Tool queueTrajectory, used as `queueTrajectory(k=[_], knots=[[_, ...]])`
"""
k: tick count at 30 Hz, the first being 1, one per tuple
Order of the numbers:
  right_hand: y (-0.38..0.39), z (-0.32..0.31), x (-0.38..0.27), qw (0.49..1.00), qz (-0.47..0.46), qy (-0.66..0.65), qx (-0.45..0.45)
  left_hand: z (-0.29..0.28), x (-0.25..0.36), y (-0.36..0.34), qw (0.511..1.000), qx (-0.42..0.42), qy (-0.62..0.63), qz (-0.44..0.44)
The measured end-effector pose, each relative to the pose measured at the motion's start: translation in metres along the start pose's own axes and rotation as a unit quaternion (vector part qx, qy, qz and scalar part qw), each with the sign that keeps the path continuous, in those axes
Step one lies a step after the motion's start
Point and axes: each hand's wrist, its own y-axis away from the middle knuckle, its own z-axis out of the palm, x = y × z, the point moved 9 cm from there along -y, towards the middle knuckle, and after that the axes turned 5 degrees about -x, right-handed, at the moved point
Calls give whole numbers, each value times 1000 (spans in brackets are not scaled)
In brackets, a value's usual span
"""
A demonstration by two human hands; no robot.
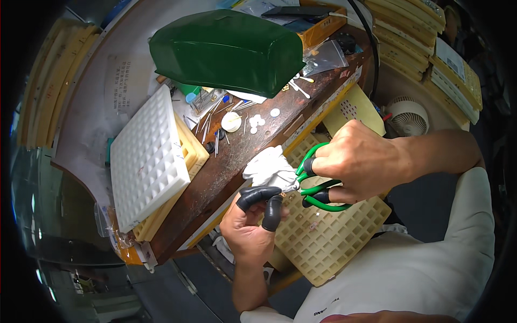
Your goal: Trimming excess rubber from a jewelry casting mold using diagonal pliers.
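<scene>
My right hand [355, 161] grips a pair of scissors [336, 207] by its green loop handles, which stand apart. The short blades point toward my left hand, and their tips are hard to make out. My left hand [250, 226], with black finger cots on thumb and forefinger, pinches a tiny copper-coloured piece [283, 195] close to the blades. Just beyond the fingertips a crumpled white cloth [272, 168] lies at the bench edge. Under both hands is a cream tray [336, 237] of small square pockets, with a few tiny pieces on it.
A dark green lamp hood [226, 51] stands over the wooden bench [242, 145]. Thin metal tool bits [207, 126] and a round white disc [231, 122] lie there. A white pocketed tray [151, 161] leans at left. A small fan [407, 116] and stacked trays [404, 32] are at right.
</scene>
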Motion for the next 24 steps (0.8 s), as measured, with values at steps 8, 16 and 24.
queueTrajectory(k=[8,16,24], knots=[[-1,5,0,1000,-10,3,-10,1,0,0,1000,-11,5,3],[-2,4,-2,1000,-19,-10,-13,1,1,1,1000,-12,8,8],[-2,7,0,999,-14,-22,-27,2,1,0,1000,-27,6,8]])
